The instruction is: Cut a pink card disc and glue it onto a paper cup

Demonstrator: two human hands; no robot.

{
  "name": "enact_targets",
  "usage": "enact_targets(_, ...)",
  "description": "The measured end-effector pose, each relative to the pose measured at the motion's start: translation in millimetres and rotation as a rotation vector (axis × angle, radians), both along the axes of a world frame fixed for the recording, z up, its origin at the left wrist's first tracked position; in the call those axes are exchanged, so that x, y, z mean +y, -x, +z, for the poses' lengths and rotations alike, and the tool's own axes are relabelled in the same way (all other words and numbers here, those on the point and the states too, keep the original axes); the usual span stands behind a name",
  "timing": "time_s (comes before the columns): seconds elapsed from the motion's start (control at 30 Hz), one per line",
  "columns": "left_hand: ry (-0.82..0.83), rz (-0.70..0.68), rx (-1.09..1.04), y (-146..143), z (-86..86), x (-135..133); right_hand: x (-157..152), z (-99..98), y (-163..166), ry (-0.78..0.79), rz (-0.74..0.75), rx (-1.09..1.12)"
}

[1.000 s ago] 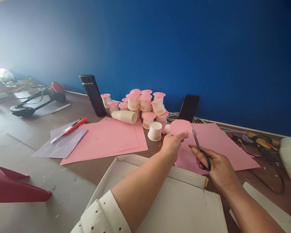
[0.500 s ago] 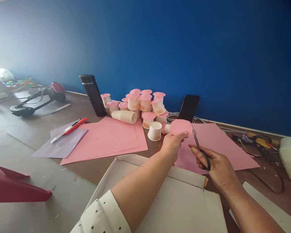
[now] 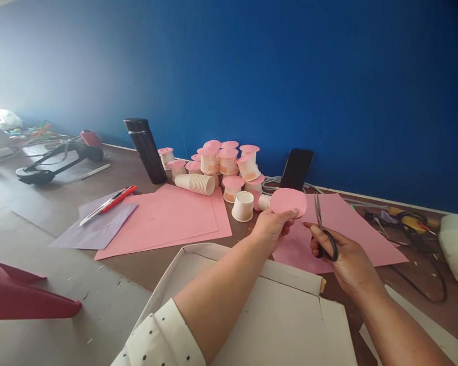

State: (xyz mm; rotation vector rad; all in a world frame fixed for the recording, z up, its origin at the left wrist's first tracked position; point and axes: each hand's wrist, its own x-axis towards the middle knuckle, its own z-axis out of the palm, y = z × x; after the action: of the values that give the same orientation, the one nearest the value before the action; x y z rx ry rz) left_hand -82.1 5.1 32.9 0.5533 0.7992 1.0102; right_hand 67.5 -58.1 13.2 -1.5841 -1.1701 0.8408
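Observation:
My left hand (image 3: pixel 277 226) pinches the lower edge of a round pink paper disc (image 3: pixel 289 201), held up above the table. To its right, my right hand (image 3: pixel 343 254) is closed around the black handles of a pair of scissors (image 3: pixel 317 213). The blades point upward, slightly parted and just clear of the disc's right edge. Behind and below both hands lies a pink paper sheet (image 3: pixel 354 229). Left of the disc stands a white paper cup (image 3: pixel 243 207), mouth up. Beyond it, several cups topped with pink discs (image 3: pixel 229 155) are piled against the wall.
A white cardboard box lid (image 3: pixel 282 315) lies under my forearms. To the left are pink sheets (image 3: pixel 168 218), a red utility knife (image 3: pixel 110 203), a row of nested cups (image 3: pixel 195 184) and a black bottle (image 3: pixel 145 150). A phone (image 3: pixel 296 169) leans on the blue wall (image 3: pixel 252 66).
The scissors have moved right, away from the disc's edge, and their blades now show apart from it. The disc has turned and shifted slightly right in my left hand.

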Motion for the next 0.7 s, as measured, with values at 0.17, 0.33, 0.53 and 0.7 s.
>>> enact_targets(0.17,-0.044,0.001,0.014,-1,-3.4,0,3,-7.0,-6,-0.011,0.065,0.055)
enact_targets(0.33,-0.045,0.01,-0.034,-4,-11.7,4,4,-14.1,-9,-0.026,0.133,0.083)
enact_targets(0.53,-0.042,-0.047,-0.116,-3,-9.0,2,4,-17.3,-12,-0.021,0.18,0.084)
enact_targets(0.7,-0.034,-0.074,-0.082,0,-4.8,2,3,-16.8,-13,0.008,0.205,0.037)
